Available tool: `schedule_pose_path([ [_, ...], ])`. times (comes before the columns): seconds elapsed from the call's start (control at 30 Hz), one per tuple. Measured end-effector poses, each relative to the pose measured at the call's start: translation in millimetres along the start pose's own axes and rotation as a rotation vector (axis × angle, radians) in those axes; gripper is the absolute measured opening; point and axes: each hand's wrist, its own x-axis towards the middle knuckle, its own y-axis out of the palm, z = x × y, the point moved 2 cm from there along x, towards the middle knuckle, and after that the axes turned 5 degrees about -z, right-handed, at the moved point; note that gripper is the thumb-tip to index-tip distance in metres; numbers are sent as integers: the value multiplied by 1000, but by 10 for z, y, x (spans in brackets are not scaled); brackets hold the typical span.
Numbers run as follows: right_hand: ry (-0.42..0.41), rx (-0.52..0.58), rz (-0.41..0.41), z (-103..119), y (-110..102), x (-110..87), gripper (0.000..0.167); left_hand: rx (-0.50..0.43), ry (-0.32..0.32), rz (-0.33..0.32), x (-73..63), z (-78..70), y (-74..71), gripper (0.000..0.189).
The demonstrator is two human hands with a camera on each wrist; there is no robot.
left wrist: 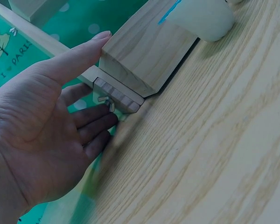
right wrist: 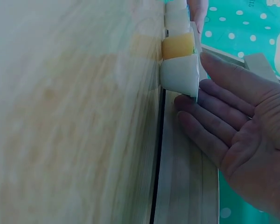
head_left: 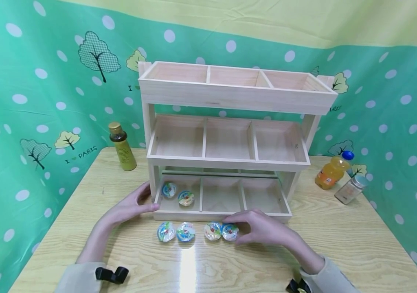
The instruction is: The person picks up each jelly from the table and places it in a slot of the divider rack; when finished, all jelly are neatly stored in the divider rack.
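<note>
Four-sided and wooden, a three-tier rack (head_left: 216, 162) stands with its compartments facing me. Two small foil-lidded cups lie in its bottom left compartment, one blue-lidded (head_left: 169, 189) and one paler (head_left: 186, 198). Several more line up on the table along the front, among them a foil-lidded cup (head_left: 166, 231) at the left end. My right hand (head_left: 263, 228) spreads thumb and fingers around the rightmost cup (head_left: 229, 232), white-sided (right wrist: 179, 74) in the right wrist view. My left hand (head_left: 133, 206) rests its thumb at the rack's lower left corner, other fingers relaxed beside the post.
A green-labelled bottle (head_left: 123, 148) stands back left of the rack. To the right are an orange drink bottle (head_left: 331, 173) with a blue cap and a clear jar (head_left: 350, 190). A green dotted cloth (head_left: 47, 122) hangs behind the table (head_left: 128, 260).
</note>
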Motion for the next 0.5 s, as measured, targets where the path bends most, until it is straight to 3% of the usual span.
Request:
schedule_pose_path([
  [0.5, -20, -69, -25, 22, 41, 26, 53, 5, -14, -5, -8, -1, 4, 99],
])
